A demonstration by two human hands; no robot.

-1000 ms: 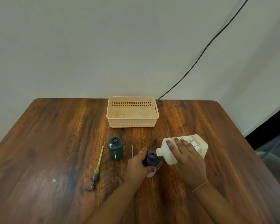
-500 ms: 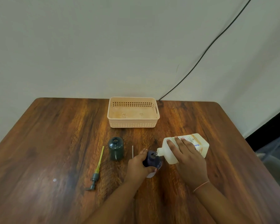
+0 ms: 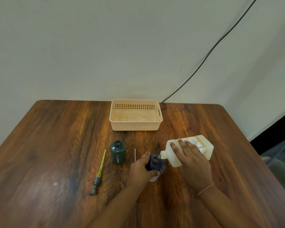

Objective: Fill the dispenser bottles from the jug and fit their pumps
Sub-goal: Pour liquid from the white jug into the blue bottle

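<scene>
The right hand (image 3: 190, 162) was wrapped over the white jug (image 3: 197, 148), fingers spread across its upper face; the jug lay tilted nearly flat at centre right of the frame, its spout touching the mouth of the dark blue bottle (image 3: 155, 162); whether liquid was running could not be told. The left hand (image 3: 141, 171) was closed around the blue bottle from its left side, just below frame centre, the bottle upright on the wooden table (image 3: 48, 145). A green bottle (image 3: 118, 152) stood upright and uncapped to the left of the blue one, apart from it; a thin pale tube (image 3: 135, 155) lay on the table between the two. A pump (image 3: 98, 174) with a yellow-green dip tube lay flat further left, its head toward the lower edge. A beige basket (image 3: 136, 127) sat at the table's far side, upper centre; a black cable (image 3: 209, 53) ran up the wall at upper right.
</scene>
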